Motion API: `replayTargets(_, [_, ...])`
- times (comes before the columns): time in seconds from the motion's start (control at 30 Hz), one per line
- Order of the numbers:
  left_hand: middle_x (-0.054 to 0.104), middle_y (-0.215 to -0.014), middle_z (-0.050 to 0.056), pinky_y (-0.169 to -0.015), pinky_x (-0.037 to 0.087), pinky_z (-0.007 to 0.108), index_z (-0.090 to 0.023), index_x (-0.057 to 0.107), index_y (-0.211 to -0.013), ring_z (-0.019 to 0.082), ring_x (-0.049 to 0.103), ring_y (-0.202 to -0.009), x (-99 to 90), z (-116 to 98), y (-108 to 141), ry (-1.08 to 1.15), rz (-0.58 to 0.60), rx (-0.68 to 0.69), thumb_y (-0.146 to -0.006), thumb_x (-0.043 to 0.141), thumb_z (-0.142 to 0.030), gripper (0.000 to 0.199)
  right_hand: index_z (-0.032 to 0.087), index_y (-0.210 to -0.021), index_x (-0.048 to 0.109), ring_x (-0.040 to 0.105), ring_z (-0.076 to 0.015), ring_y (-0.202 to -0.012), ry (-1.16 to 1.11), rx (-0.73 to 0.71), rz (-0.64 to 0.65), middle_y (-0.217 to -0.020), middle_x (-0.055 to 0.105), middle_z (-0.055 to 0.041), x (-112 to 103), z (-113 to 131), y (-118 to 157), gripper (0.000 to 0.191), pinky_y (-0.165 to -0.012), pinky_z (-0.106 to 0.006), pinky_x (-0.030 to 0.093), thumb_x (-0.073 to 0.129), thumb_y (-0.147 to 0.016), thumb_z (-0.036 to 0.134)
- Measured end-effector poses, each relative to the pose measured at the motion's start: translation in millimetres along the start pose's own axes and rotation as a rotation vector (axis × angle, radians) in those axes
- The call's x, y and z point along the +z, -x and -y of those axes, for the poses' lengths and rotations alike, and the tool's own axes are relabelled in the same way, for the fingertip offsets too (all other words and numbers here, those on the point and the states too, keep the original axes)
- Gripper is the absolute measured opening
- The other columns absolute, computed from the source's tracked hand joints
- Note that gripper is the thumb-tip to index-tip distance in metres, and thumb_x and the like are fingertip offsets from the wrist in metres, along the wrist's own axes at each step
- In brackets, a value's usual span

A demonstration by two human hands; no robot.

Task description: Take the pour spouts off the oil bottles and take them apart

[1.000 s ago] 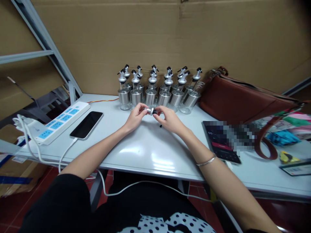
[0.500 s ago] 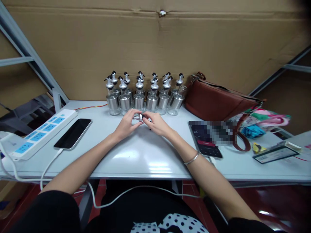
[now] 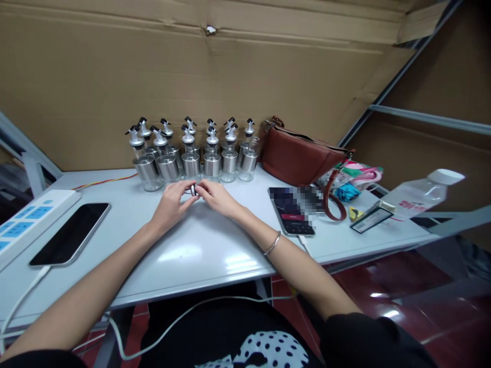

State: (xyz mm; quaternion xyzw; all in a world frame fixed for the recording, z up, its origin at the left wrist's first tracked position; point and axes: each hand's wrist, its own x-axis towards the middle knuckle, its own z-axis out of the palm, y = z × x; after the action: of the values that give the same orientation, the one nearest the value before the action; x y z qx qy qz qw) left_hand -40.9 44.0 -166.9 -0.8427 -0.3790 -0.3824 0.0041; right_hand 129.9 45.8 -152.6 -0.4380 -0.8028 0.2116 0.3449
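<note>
Head view: small pourer [image 3: 193, 190], silver and black, mostly hidden.

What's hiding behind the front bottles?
Back bottles, with silver spouts poking up, then cardboard. The front bottles cover most of the back ones' lower parts, so I can't see those.

black sleeves [image 3: 372, 337] | thin silver bangle [image 3: 273, 245] | black-dotted white fabric [image 3: 268, 343]

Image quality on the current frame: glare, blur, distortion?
Head view: two bright glare patches on the white table; head view: small part between left hand and right hand too soft for fine detail; head view: plastic bottle leans outward, probably wide-lens stretch; head view: pixelation over part of the right-hand phone.
</note>
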Motion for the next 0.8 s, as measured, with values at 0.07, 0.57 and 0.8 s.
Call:
replayTargets(0.07, [0.066,-0.104,0.008,-0.090,0.040,0.037,-0.017,0.056,-0.108,0.022,0.059,-0.097,0.4,0,0,-0.074,-0.002,0.002,-0.086,0.054,-0.035,0.029,0.017,-0.082,0.052,0.050,-0.0128,-0.073,0.040,-0.002,-0.011,-0.081,0.058,-0.0011,2,0,0,0.019,-0.067,-0.024,0.033,0.041,-0.091,0.030])
replayTargets(0.57, [0.067,-0.087,0.007,-0.098,0.031,0.042,-0.014,0.055,-0.105,0.022,0.061,-0.084,2.3,-26,0,-0.332,-0.006,0.056,-0.084,0.053,-0.033,0.028,0.016,-0.068,0.058,0.053,-0.0117,-0.065,0.169,-0.033,-0.107,-0.070,0.064,-0.0018,-4,12,6,0.038,-0.062,-0.023,0.029,0.033,-0.094,0.029])
replayTargets(0.8, [0.065,-0.076,0.005,-0.090,0.036,0.040,-0.014,0.053,-0.093,0.022,0.062,-0.076,5.7,-32,-2,-0.315,0.104,-0.095,-0.083,0.050,-0.027,0.017,0.018,-0.068,0.068,0.054,-0.0130,-0.057,0.324,0.127,-0.123,-0.063,0.066,-0.0027,-3,23,8,0.046,-0.054,-0.025,0.025,0.038,-0.093,0.041])
